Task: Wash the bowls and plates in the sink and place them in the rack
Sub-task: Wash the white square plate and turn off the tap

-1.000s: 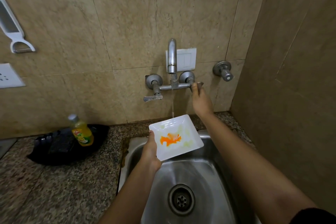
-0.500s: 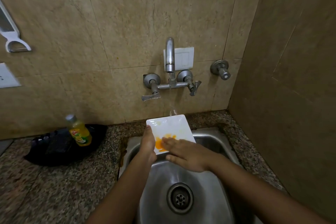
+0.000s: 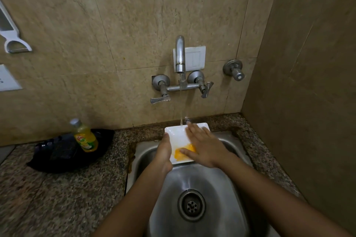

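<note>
Over the sink [image 3: 221,179] now, the white square plate [image 3: 176,134] is held above the basin's back edge, directly beyond the drain [image 3: 191,205] and tilted slightly toward the person. The left hand [image 3: 163,152] grips the plate's left rim with the thumb lying along the top; the fingers underneath are hidden. The right hand [image 3: 206,146] lies flat across the plate's face, fingers straight and spread, holding nothing, just pressing on the surface. An orange smear [image 3: 182,155] shows at the plate's near edge, partly under that right hand, with the thumb touching it.

On the wall behind the sink, the tap [image 3: 180,54] is running. A thin stream of water [image 3: 181,102] drops onto the plate's far rim, right at the tips of the right hand's fingers.

Left of the sink, on the speckled granite counter [image 3: 57,198], a yellow dish soap bottle [image 3: 84,136] leans in a black tray [image 3: 63,156] against the wall. A white switch plate [image 3: 195,57] sits behind the tap spout, and a separate round valve [image 3: 234,71] is on the wall behind the sink's right side. Far to the sink's left, a white peeler [image 3: 11,34] hangs on the tiles.
</note>
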